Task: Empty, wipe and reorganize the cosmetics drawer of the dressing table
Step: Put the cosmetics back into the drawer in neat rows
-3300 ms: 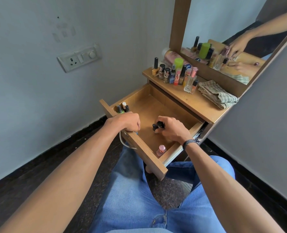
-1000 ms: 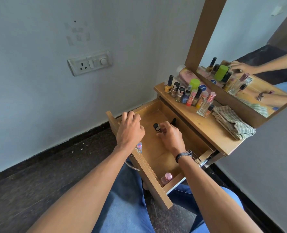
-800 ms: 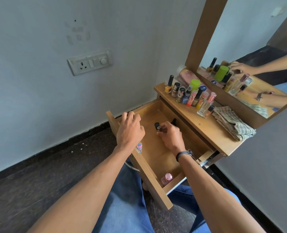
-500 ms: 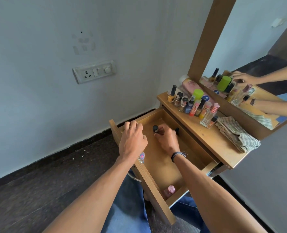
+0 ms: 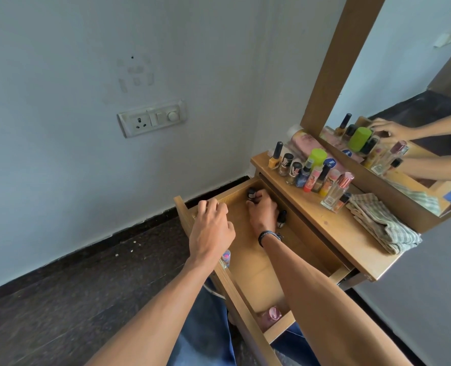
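Note:
The wooden drawer (image 5: pixel 256 262) of the dressing table is pulled out above my lap. My right hand (image 5: pixel 262 211) reaches to its far left corner and grips a small black-capped bottle (image 5: pixel 251 193). A second dark bottle (image 5: pixel 281 219) stands just right of that hand. My left hand (image 5: pixel 211 231) rests over the drawer's front left edge, fingers curled; what lies under it is hidden. A pink-capped bottle (image 5: pixel 271 315) lies at the drawer's near right corner. A small bottle with a pink top (image 5: pixel 226 257) shows just below my left hand.
Several nail polish and perfume bottles (image 5: pixel 311 173) stand in a row on the table top (image 5: pixel 332 223). A folded checked cloth (image 5: pixel 382 225) lies to their right. A mirror (image 5: pixel 403 101) rises behind. A wall socket (image 5: pixel 151 118) is at the left, above dark floor (image 5: pixel 73 294).
My right hand has moved with the black-capped bottle toward the drawer's far left corner. The camera has tilted up. My left hand stays on the drawer's front edge.

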